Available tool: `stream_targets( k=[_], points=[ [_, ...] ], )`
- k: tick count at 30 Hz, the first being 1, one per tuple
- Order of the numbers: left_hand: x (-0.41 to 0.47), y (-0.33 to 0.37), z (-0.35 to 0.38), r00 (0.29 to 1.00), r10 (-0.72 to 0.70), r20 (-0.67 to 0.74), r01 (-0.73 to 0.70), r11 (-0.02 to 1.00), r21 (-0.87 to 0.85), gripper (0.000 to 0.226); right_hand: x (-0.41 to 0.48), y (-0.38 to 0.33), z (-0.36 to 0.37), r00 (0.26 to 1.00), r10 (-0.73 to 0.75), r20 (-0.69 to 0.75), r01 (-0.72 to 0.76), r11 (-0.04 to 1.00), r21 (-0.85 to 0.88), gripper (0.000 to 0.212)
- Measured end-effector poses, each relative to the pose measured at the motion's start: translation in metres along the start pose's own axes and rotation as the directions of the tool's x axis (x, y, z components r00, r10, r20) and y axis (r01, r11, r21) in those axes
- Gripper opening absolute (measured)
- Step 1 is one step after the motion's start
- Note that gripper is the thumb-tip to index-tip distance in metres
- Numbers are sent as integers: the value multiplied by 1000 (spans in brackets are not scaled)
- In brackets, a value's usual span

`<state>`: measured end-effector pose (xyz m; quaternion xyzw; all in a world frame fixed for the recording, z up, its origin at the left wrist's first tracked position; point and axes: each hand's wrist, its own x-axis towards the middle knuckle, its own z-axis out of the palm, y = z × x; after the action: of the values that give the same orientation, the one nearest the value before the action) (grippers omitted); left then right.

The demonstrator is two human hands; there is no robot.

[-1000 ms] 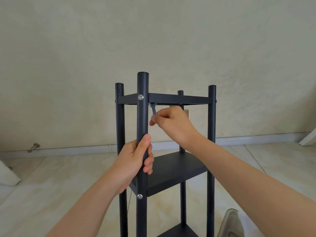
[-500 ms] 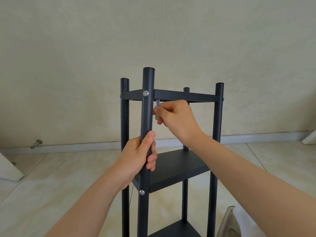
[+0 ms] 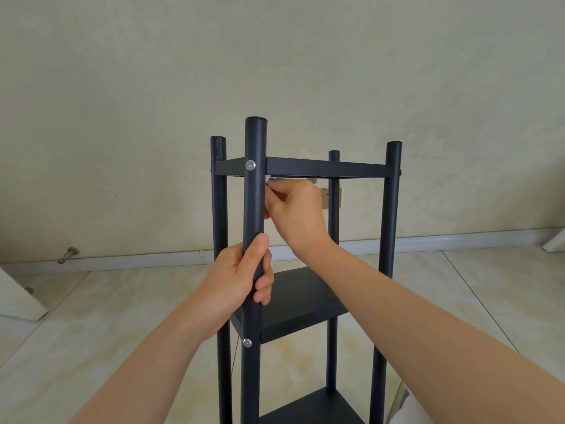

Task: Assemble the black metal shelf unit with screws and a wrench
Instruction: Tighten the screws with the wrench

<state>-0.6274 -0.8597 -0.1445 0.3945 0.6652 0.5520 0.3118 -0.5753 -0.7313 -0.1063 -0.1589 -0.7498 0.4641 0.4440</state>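
Since a second ago my right hand (image 3: 295, 209) has swung the small grey wrench (image 3: 268, 179) from hanging down to lying under the top tier of the upright black tubular metal shelf unit (image 3: 324, 168), which stands on the floor. This is probably one tightening stroke. The fingers pinch the mostly hidden wrench, and my left hand (image 3: 241, 276) is clasped round the front post (image 3: 255, 209).
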Motion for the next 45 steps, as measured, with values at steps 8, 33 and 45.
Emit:
stream_targets(
  k=[8,33,45],
  points=[
    [1,-3,-4,999,6,32,-6,1000,13,50,1,6,9,998,-42,-56,42,999,-10,35],
    [1,-5,-9,998,25,57,-26,999,20,57,-2,-24,-24,969,176,171,-162,982,-95,41],
    [1,-5,-10,998,21,59,-23,1000,21,57,-5,-12,-11,990,59,131,-50,996,-73,40]
  ],
)
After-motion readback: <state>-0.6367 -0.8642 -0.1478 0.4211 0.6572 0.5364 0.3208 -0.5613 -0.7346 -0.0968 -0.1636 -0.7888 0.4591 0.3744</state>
